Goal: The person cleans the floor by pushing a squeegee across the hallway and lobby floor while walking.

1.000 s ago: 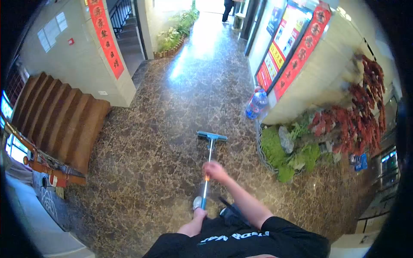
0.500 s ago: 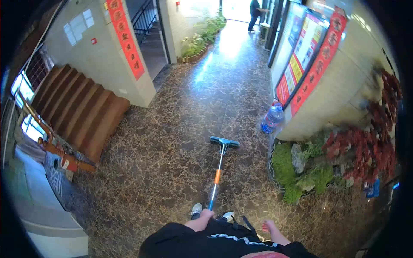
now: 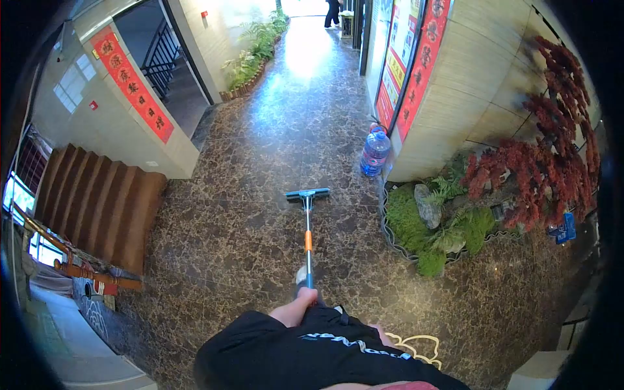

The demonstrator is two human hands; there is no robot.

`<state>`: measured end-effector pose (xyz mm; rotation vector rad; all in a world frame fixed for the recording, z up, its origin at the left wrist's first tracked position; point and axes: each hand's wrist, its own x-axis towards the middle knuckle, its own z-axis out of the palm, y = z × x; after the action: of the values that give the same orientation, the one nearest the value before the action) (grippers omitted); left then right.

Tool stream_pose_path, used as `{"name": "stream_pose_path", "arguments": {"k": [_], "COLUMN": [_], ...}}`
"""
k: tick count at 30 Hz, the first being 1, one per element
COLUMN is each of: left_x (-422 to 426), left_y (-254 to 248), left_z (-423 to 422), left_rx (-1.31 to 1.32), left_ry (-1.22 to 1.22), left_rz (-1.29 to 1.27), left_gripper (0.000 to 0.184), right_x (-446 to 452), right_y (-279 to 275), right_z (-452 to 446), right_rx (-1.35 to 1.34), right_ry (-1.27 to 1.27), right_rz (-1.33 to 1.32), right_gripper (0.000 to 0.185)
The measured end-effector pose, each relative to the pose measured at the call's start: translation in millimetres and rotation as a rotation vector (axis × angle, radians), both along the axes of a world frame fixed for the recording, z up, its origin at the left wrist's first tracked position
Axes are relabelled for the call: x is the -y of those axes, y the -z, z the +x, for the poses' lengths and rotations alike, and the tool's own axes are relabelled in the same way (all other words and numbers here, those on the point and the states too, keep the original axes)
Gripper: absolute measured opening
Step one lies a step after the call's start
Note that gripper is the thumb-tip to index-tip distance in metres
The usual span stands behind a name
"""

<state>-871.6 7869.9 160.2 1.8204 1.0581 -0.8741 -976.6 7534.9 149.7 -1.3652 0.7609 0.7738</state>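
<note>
My left hand [image 3: 306,298] is closed round the lower end of a long pole with an orange section [image 3: 308,240]. The pole stretches away from my body over the floor. At its far end is a wide blue-green head [image 3: 307,194], lying crosswise on the dark patterned floor [image 3: 253,221]. On the right of my body only part of my right forearm [image 3: 383,336] shows; the hand itself is hidden. A pale yellow looped strap or cord [image 3: 422,348] shows beside that arm.
Brown carpeted stairs [image 3: 97,201] rise at left. A large water bottle [image 3: 375,153] stands by the right wall corner, near a bed of moss [image 3: 409,218] and a red-leaved tree [image 3: 520,175]. Potted greenery [image 3: 244,68] lines the far corridor, where a person [image 3: 332,14] stands.
My right hand was on the pole, let go, swung to my right side and is now out of sight. My left hand keeps its hold. The view has shifted.
</note>
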Motion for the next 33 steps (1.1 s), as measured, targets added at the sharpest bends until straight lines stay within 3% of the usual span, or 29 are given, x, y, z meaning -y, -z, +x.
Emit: {"name": "stream_pose_path", "arguments": {"k": [2,5,6,8,9,11,12,15,17,18,20,21,22,23,24,25,26,29,33], "left_x": [-0.5,2.0,-3.2,-16.3,-18.8,-28.2,-29.9,-42.6,-55.6,-60.8,-69.2,-74.9,-85.1,-93.8,-93.3,-91.2,-94.4,-102.8,-115.1], "left_y": [-0.5,-47.1,-25.1,22.3,22.8,20.9,30.5,-22.8,0.6,8.7,-27.1,-2.8,19.9,1.5,-15.6,-71.7,-61.0,-48.3,-30.6], "left_z": [15.1,45.4,55.8,73.0,84.6,110.9,122.2,174.0,209.5,223.6,259.5,271.7,282.2,288.1,296.5,304.8,305.5,304.5,289.9], "left_rx": [-0.048,-0.07,-0.087,-0.121,-0.106,-0.073,-0.079,-0.056,-0.039,-0.033,-0.061,-0.027,0.008,0.07,0.026,-0.022,-0.03,-0.064,-0.015], "left_ry": [-0.074,-0.067,-0.011,0.098,0.183,0.351,0.149,0.102,0.08,0.069,0.187,0.141,0.1,0.117,0.089,0.202,0.092,0.234,0.146], "left_rz": [-0.011,0.011,-0.016,-0.069,-0.038,0.03,0.095,0.093,0.043,0.022,0.05,0.033,0.02,-0.101,-0.01,0.045,0.006,0.012,-0.032], "left_gripper": [0.017,0.017,0.017,0.017,0.018,0.021,0.015,0.017,0.016,0.016,0.018,0.014,0.011,0.011,0.01,0.009,0.007,0.008,0.008], "right_x": [12.8,38.5,43.6,47.7,45.4,29.2,8.1,-66.3,-110.2,-123.6,-151.6,-164.2,-177.4,-191.5,-205.7,-219.8,-231.0,-256.6,-269.2], "right_y": [32.2,74.7,78.9,46.4,35.5,15.0,-38.1,-246.5,-395.1,-445.8,-540.0,-570.9,-590.9,-608.5,-621.2,-628.2,-634.0,-641.0,-643.1], "right_z": [6.0,33.8,46.0,83.4,111.0,175.5,221.6,350.0,408.1,418.1,430.8,429.2,426.9,426.8,426.1,426.3,425.5,420.1,404.2], "right_rx": [-0.053,-0.327,-0.373,-0.337,-0.312,-0.172,-0.077,0.458,0.867,1.026,1.34,1.433,1.429,1.374,1.293,1.209,1.138,1.028,0.96], "right_ry": [-0.009,-0.04,-0.031,0.045,0.081,0.166,0.192,0.117,-0.01,-0.013,-0.144,-0.277,-0.441,-0.608,-0.765,-0.857,-0.922,-0.982,-0.993], "right_rz": [0.019,-0.015,-0.04,-0.13,-0.175,0.055,0.149,0.239,0.292,0.443,0.82,1.024,1.197,1.344,1.444,1.495,1.526,1.566,1.607], "right_gripper": [0.019,0.015,0.014,0.015,0.015,0.014,0.014,0.024,0.03,0.038,0.052,0.05,0.048,0.046,0.044,0.042,0.04,0.034,0.028]}}
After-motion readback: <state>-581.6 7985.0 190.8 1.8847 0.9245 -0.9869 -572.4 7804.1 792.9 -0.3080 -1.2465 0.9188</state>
